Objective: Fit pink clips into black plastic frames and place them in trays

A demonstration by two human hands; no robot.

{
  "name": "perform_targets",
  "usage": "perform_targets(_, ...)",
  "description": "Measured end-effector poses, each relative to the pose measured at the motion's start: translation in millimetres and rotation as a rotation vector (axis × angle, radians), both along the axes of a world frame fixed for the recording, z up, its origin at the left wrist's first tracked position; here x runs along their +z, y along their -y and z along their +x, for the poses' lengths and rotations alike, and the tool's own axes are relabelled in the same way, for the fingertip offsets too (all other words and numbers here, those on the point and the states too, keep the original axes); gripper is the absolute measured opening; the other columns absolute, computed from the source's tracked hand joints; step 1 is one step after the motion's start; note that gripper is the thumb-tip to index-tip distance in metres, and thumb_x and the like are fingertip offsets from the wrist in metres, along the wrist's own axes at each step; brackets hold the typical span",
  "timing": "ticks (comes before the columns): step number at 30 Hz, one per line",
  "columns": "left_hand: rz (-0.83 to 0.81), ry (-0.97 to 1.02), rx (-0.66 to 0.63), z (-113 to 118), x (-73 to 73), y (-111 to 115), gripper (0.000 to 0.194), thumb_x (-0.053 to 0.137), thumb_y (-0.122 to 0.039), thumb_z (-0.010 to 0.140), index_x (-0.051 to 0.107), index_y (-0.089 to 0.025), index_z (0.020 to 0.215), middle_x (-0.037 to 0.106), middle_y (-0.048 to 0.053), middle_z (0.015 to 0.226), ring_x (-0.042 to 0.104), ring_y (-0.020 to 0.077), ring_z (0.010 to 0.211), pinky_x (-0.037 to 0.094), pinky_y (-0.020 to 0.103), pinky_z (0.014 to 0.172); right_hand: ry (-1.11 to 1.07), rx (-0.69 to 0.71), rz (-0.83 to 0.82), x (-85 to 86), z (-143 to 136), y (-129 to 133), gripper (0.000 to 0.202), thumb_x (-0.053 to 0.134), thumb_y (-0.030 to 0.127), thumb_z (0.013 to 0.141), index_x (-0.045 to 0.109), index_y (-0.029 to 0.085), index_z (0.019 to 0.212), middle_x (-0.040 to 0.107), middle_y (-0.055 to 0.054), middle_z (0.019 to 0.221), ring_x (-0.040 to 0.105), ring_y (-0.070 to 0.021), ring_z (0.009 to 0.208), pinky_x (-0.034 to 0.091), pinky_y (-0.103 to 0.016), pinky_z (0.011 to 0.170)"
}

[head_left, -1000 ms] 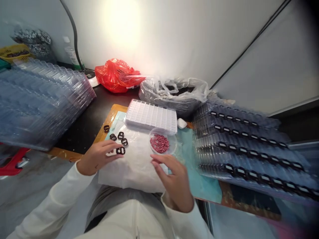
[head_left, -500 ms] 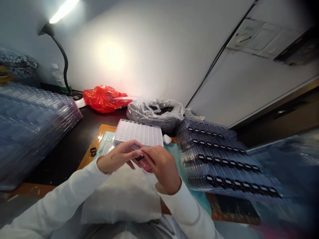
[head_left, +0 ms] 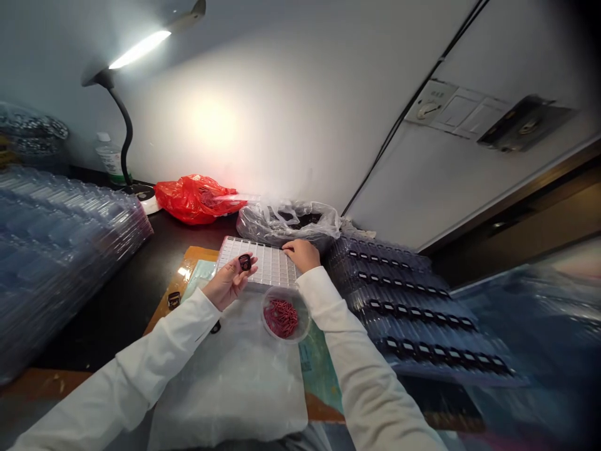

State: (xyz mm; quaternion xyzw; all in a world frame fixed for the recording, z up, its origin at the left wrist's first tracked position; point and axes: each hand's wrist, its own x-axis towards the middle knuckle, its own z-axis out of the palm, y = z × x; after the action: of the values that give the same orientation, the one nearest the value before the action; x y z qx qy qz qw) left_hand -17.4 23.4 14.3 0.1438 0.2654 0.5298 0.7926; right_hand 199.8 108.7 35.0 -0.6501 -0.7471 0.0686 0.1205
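Note:
My left hand (head_left: 230, 283) holds up a small black square frame-like part (head_left: 245, 262) between thumb and fingers, over the left side of a white gridded sheet (head_left: 263, 266). At that sheet's upper right edge is my right hand (head_left: 304, 255), thumb and fingertips pinched together; whatever they grip is too small to make out. Below the sheet stands a round clear tub (head_left: 304, 322) with many thin dark-red pieces (head_left: 283, 317) in it. Another black part (head_left: 216, 327) lies partly hidden under my left wrist, and one more black part (head_left: 173, 300) rests farther left on the orange-brown board.
Stacked clear trays with rows of black parts (head_left: 413, 313) stand at the right. Wrapped clear trays (head_left: 70, 232) fill the left. Along the wall are a lamp (head_left: 126, 125), a bottle (head_left: 110, 156), a red bag (head_left: 192, 200) and a clear bag (head_left: 263, 225) with dark contents.
My hands were together over the tub and have parted. The left moved slightly up and left with the black part; the right reached up to the gridded sheet's far edge, uncovering the tub.

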Motion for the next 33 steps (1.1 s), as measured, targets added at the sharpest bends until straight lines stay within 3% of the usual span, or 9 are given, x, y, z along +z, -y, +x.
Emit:
perform_targets(5,0.042,0.05,-0.01,5.2,-5.5,2.2,0.028,0.074,-0.029,0.075,0.067,-0.01,0.093,0.066,0.004,0.074,0.067,0.0103,0.065,0.057,0.015,0.057,-0.03,-0.008,0.043,-7.8,-2.4,-2.8,0.014,0.062,0.026,0.082,0.075,0.026,0.088,0.072,-0.003,0.1,0.063,-0.0191,0.091,0.043,-0.027,0.075)
perform_targets(9,0.129,0.068,-0.058,5.4,-7.1,4.8,0.045,0.084,-0.033,0.058,0.069,-0.012,0.095,0.067,0.004,0.075,0.066,0.01,0.064,0.057,0.015,0.058,-0.099,0.013,0.097,1.5,-4.0,1.9,0.011,0.061,0.02,0.082,0.072,0.021,0.08,0.07,-0.005,0.093,0.061,-0.019,0.09,0.043,-0.028,0.075)
perform_targets(15,0.145,-0.048,0.003,7.7,-7.2,7.6,0.048,0.087,-0.038,0.051,0.072,-0.014,0.09,0.068,0.004,0.075,0.064,0.0097,0.065,0.055,0.015,0.058,-0.349,0.228,0.2,26.5,-25.9,65.7,0.012,0.056,0.024,0.089,0.067,0.021,0.089,0.07,-0.002,0.092,0.062,-0.0142,0.085,0.046,-0.024,0.076)
perform_targets(18,0.173,-0.136,0.01,11.6,-8.7,11.6,0.049,0.086,-0.041,0.052,0.073,-0.012,0.089,0.069,0.005,0.078,0.063,0.0102,0.068,0.054,0.017,0.063,-0.551,0.391,0.338,29.9,-39.6,98.2,0.008,0.059,0.021,0.088,0.067,0.021,0.088,0.071,-0.001,0.087,0.062,-0.0148,0.083,0.047,-0.026,0.076)
perform_targets(20,0.192,-0.162,-0.02,13.9,-9.9,14.4,0.049,0.086,-0.043,0.052,0.074,-0.011,0.088,0.068,0.005,0.078,0.062,0.01,0.068,0.053,0.017,0.063,-0.577,0.446,0.399,28.2,-44.5,108.0,0.009,0.059,0.019,0.088,0.067,0.022,0.087,0.071,-0.002,0.085,0.062,-0.0158,0.082,0.047,-0.028,0.077)
perform_targets(25,0.2,-0.19,-0.059,16.1,-12.8,16.4,0.049,0.085,-0.046,0.051,0.075,-0.012,0.085,0.068,0.004,0.078,0.06,0.0092,0.068,0.051,0.017,0.063,-0.557,0.47,0.403,20.0,-45.1,107.4,0.01,0.057,0.019,0.09,0.066,0.022,0.087,0.07,-0.002,0.083,0.061,-0.0166,0.082,0.047,-0.03,0.075)
perform_targets(33,0.21,-0.241,-0.018,16.2,-15.1,16.3,0.05,0.084,-0.047,0.054,0.075,-0.012,0.088,0.069,0.005,0.08,0.061,0.0101,0.07,0.052,0.018,0.066,-0.524,0.45,0.455,13.6,-49.5,110.7,0.014,0.053,0.02,0.093,0.066,0.022,0.089,0.07,-0.002,0.086,0.058,-0.0171,0.083,0.046,-0.03,0.076)
